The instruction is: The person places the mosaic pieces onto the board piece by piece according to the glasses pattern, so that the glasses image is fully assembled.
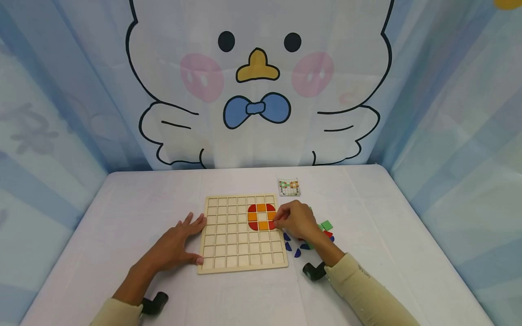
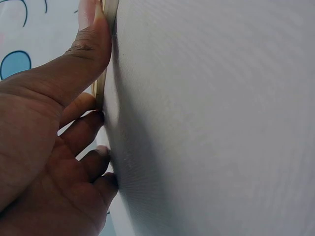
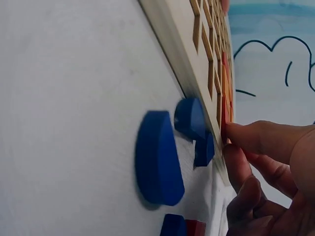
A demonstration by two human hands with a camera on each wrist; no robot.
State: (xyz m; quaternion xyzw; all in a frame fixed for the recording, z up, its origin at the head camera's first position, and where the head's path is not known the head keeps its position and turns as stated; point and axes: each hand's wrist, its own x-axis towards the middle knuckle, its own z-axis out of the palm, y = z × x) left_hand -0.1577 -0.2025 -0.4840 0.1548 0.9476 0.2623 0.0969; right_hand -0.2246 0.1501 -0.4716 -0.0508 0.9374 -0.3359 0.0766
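Observation:
A square wooden grid board [image 1: 232, 240] lies on the white table. Red rounded corner pieces [image 1: 253, 225] and orange squares [image 1: 263, 225] form a ring in its upper right cells. My right hand [image 1: 295, 219] is at the ring's lower right corner, pinching a red corner piece [image 3: 224, 118] between thumb and finger; the fingers partly cover it. Along the board's left edge rests my left hand [image 1: 176, 246], fingers spread, thumb near the lower corner. In the left wrist view that thumb [image 2: 81, 61] touches the board's edge [image 2: 110, 14].
Blue rounded pieces [image 3: 160, 160] lie close to the board's right edge. Green pieces [image 1: 327, 225] and a red piece [image 1: 328, 234] sit beyond my right wrist, partly hidden by it. A small pattern card [image 1: 289, 187] lies behind the board's upper right corner.

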